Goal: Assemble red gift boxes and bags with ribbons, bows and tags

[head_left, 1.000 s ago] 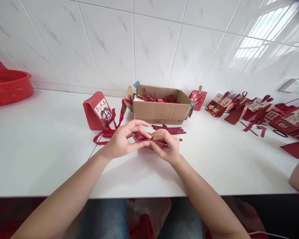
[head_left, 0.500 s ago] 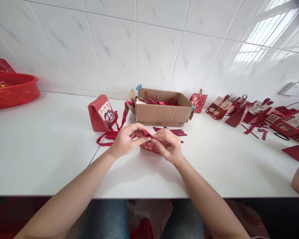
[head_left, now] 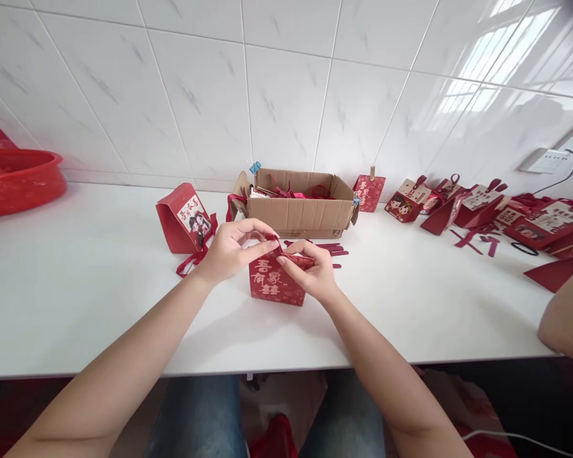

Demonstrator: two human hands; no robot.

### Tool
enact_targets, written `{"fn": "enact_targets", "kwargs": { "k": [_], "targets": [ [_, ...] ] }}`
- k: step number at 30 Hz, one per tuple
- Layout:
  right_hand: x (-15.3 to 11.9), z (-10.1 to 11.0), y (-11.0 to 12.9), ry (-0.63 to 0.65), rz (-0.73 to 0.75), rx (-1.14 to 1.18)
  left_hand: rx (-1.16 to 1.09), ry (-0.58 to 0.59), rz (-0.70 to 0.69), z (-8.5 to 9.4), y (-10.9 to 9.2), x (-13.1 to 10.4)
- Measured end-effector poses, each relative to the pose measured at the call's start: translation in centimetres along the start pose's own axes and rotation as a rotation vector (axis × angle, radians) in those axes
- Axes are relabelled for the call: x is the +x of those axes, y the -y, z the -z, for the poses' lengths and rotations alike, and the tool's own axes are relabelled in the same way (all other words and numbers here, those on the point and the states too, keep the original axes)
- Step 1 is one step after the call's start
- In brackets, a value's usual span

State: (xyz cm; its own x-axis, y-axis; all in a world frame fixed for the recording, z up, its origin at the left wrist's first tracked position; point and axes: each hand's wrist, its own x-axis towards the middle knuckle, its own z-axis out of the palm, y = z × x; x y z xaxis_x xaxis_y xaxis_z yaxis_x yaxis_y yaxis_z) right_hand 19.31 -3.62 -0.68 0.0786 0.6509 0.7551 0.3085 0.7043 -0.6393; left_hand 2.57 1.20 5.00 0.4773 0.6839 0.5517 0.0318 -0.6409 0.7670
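Note:
A small red paper box (head_left: 277, 287) with pale lettering stands upright on the white table (head_left: 100, 280) in front of me. My left hand (head_left: 239, 249) pinches a dark red ribbon (head_left: 275, 240) above the top of this box. At the box's upper right edge, my right hand (head_left: 312, 267) is closed with thumb and fingers on the box top, beside the ribbon. Another red box (head_left: 184, 219) with a picture of two figures stands to the left, red ribbons lying next to it.
Behind my hands is an open cardboard box (head_left: 296, 217) holding red ribbons. Ribbon strips (head_left: 334, 248) lie before it. Several red boxes (head_left: 477, 207) stand at the right, near another person's arm (head_left: 568, 312). A red basin (head_left: 21, 187) sits far left.
The lettered front of the red box now shows below my hands, which are slightly farther left and higher in view. The whole view has shifted, and the other person's arm shows more.

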Motion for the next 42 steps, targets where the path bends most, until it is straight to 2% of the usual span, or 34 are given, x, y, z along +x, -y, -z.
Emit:
{"fn": "enact_targets", "kwargs": {
  "k": [6,10,14,16,18,23,25,26,28,31,37,39,42],
  "targets": [
    [0.1,-0.1,-0.2,-0.002,-0.029,-0.020,0.198,0.054,-0.105,-1.0,-1.6,0.6],
    [0.0,-0.1,-0.3,-0.013,-0.039,-0.002,0.231,0.055,-0.176,-1.6,-1.8,0.7],
    [-0.2,-0.4,-0.2,-0.032,-0.067,0.004,0.176,0.050,-0.127,-1.6,-1.5,0.4],
    [-0.3,-0.5,0.0,-0.038,-0.080,0.007,0.144,0.000,-0.100,-1.0,-0.9,0.3],
    [-0.3,-0.5,0.0,-0.050,-0.087,0.011,0.188,-0.162,-0.080,0.2,0.2,0.1],
    [-0.2,-0.6,-0.4,-0.103,-0.120,-0.018,0.592,-0.813,-0.022,5.3,5.8,-0.6],
    [-0.3,-0.6,-0.7,-0.126,-0.151,-0.018,0.687,-0.956,0.061,7.4,8.3,-1.1],
    [-0.3,-0.7,-0.8,-0.135,-0.169,-0.010,0.715,-0.977,0.099,8.3,9.4,-1.4],
    [-0.4,-0.8,-1.0,-0.141,-0.211,0.015,0.733,-0.987,0.159,9.6,11.2,-1.9],
    [-0.4,-0.9,-1.2,-0.138,-0.278,0.051,0.733,-0.953,0.237,10.4,12.8,-2.4],
    [-0.5,-0.5,-1.1,-0.097,-0.303,0.054,0.727,-0.836,0.395,10.2,13.6,-2.7],
    [-1.1,0.1,-1.1,-0.028,-0.310,0.045,0.683,-0.817,0.432,10.3,13.7,-2.8],
    [-2.7,1.4,-1.4,0.175,-0.382,0.015,0.593,-0.817,0.437,10.6,14.0,-2.9]
  ]
}}
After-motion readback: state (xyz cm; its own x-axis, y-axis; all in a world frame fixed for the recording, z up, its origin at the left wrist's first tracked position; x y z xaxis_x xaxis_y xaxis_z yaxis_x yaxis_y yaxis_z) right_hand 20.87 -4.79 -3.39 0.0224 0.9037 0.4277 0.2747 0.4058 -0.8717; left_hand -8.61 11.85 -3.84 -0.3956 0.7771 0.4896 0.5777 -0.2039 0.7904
